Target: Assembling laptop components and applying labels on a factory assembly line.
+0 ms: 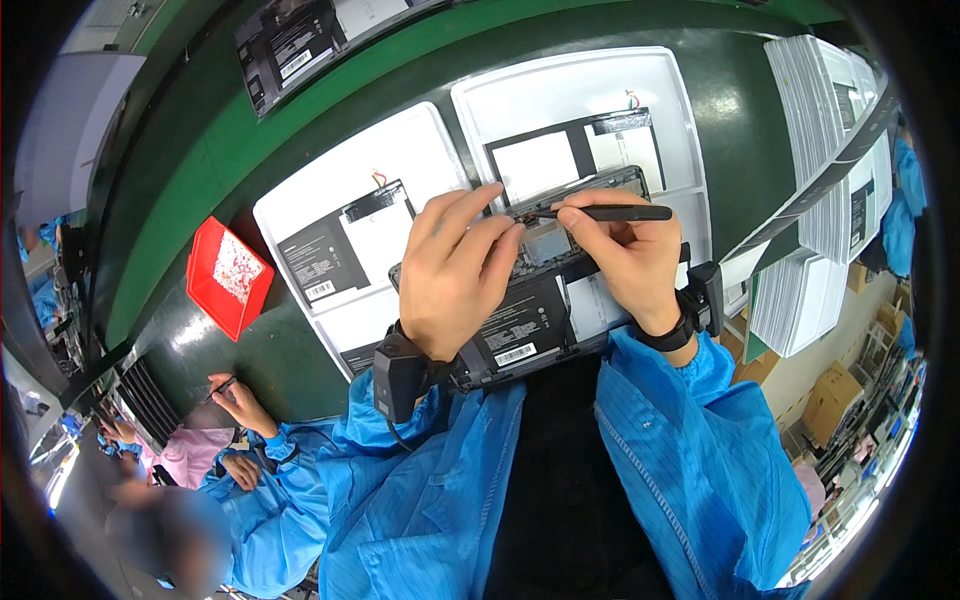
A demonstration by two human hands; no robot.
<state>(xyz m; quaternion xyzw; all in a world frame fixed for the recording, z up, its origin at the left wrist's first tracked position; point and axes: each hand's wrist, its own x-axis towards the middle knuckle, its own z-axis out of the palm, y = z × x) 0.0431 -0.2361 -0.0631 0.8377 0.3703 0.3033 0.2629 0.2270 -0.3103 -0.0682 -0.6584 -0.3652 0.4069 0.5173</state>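
An opened laptop chassis (548, 244) lies before me, its inner parts exposed. A flat black battery pack (519, 325) sits in its near part. My right hand (636, 258) pinches black tweezers (632, 213), whose tip points left at the chassis's inner parts. My left hand (455, 262) is over the left part of the chassis, fingers stretched out and apart, fingertips close to the tweezers' tip. Nothing shows in that hand. What lies beneath its fingers and palm is hidden.
White trays (566, 88) with battery packs (325, 255) lie behind and left on the green table. A red bin (230, 280) holds small white pieces. Stacked white trays (800, 302) stand at right. At the lower left, a co-worker's hand (244, 405) holds a dark tool.
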